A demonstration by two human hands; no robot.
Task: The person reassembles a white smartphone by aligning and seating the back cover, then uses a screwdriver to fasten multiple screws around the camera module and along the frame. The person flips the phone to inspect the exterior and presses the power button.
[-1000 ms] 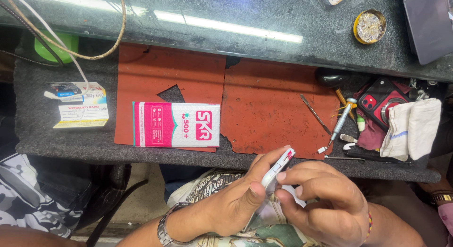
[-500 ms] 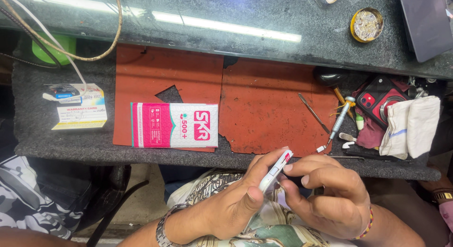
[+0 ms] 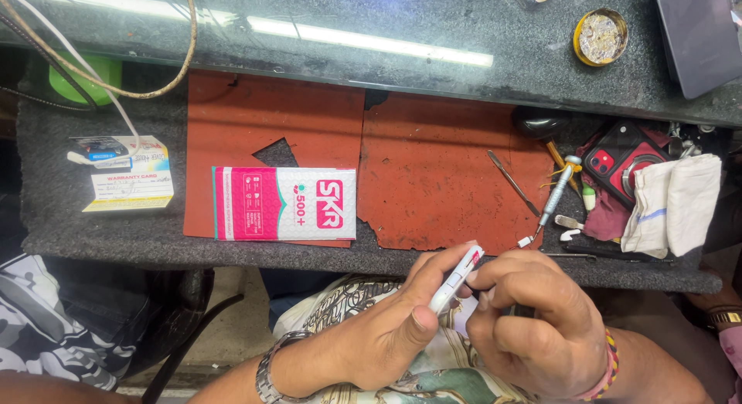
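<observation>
My left hand [image 3: 390, 323] grips a slim white phone [image 3: 456, 279] edge-on, thumb along its near side, just below the front edge of the workbench. My right hand [image 3: 533, 319] is curled against the phone's right side, fingers pinched near its top end; whatever it holds is hidden under the fingers. Both hands hover over my lap, in front of the red rubber mat [image 3: 433, 164]. A pink and white flat package [image 3: 284, 204] lies on the mat to the upper left of my hands.
A screwdriver [image 3: 553, 199], a thin metal pry tool [image 3: 512, 181], a red phone [image 3: 622, 161] and white cloth [image 3: 672, 203] crowd the bench's right end. A card and small packet [image 3: 127, 180] lie at left. Cables [image 3: 93, 72], a round tin [image 3: 600, 35] sit on the glass counter.
My right hand has shifted slightly left and closed in on the phone's top end. The left hand keeps its hold, with the phone tilted the same way.
</observation>
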